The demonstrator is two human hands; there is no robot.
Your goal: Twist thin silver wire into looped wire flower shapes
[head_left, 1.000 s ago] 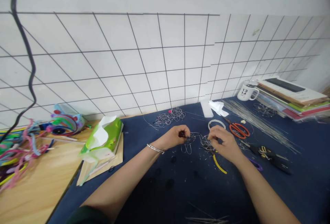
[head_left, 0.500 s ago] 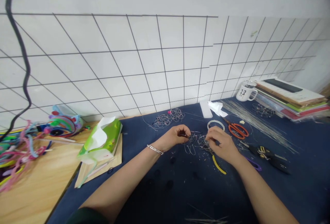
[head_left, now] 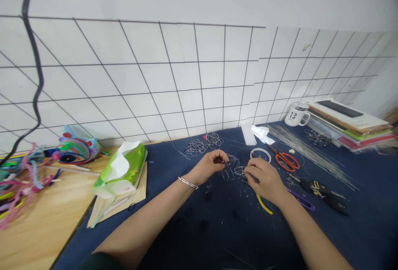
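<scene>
Black "13" above "14" on the white mug [head_left: 295, 116], far right of the surface [head_left: 370, 224], a smaller line of print beneath (too tiny to make out), small red marking on the green tissue pack [head_left: 134, 161] at left, illegible

right fingers [head_left: 253, 171] | shifted nearer left fingers [head_left: 220, 154] | now cover more of yellow-handled pliers [head_left: 264, 205]

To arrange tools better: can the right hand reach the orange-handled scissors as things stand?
Probably yes: the orange-handled scissors lie near the right hand, with no obstacle visible between them. Its fingers seem to pinch the tangled silver wire, though, and may need to release it first.
</scene>
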